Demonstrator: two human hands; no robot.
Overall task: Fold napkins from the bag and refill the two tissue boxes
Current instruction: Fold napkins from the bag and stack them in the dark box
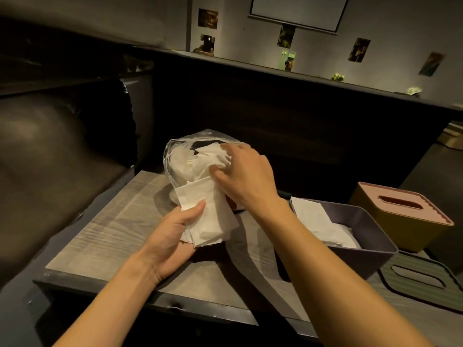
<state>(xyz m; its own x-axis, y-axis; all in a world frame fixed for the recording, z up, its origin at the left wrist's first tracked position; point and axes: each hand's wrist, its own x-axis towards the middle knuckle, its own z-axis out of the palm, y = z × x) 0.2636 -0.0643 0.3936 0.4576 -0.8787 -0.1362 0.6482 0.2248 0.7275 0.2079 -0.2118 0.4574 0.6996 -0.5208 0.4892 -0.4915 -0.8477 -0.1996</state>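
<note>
Two bare forearms reach up from the bottom of the frame over a grey wood-grain table [105, 236].

At centre, the left hand [172, 236] grips a stack of folded white napkins [210, 216], thumb pressed on top. Just above it, the right hand [245, 171] is curled inside the mouth of a clear plastic bag [175, 156], its fingers pinching loose white napkins there. At right of centre sits an open purple tissue box [370, 249] with napkins lying inside; its striped lid [423, 279] lies flat at lower right. Behind it, at the right edge, stands a yellow tissue box [400, 226] with its pink slotted lid on.
</note>
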